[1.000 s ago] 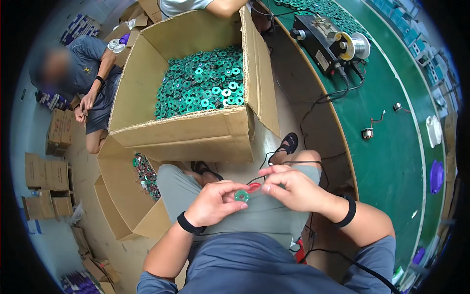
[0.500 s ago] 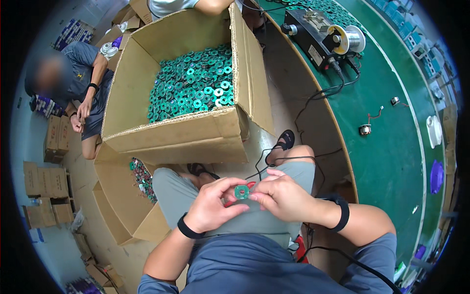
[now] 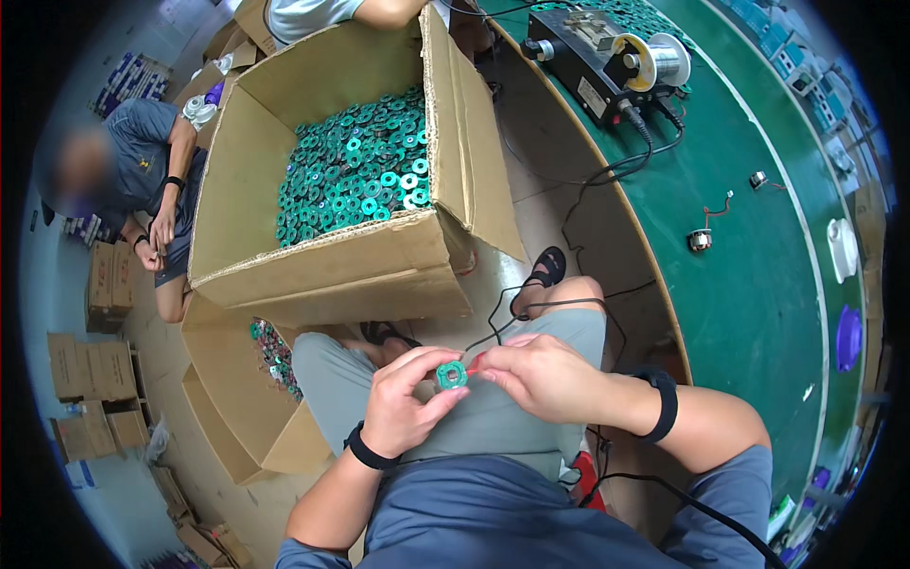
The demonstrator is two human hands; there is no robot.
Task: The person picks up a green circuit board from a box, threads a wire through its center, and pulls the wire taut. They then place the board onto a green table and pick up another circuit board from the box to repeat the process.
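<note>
Above my lap, my left hand [image 3: 408, 400] pinches a small green ring-shaped circuit board [image 3: 443, 377] between thumb and fingers, its centre hole showing. My right hand [image 3: 550, 379] is closed just to its right, with fingertips on a thin red wire [image 3: 474, 364] beside the board's edge. Whether the wire is joined to the board, I cannot make out. Ahead stands a large cardboard box [image 3: 322, 284] holding a heap of similar green ring parts [image 3: 351, 161].
A smaller carton [image 3: 223, 408] with wired parts lies left of my knees. On the green workbench [image 3: 730, 322] at right are a black soldering unit [image 3: 592, 81], a solder wire spool [image 3: 654, 63] and two small wired coils [image 3: 700, 239]. Another person [image 3: 142, 171] sits at left; black cables trail nearby.
The board has turned in my left hand and moved slightly left. My right fingers have drawn off the board onto the red wire. The whole view has shifted a little.
</note>
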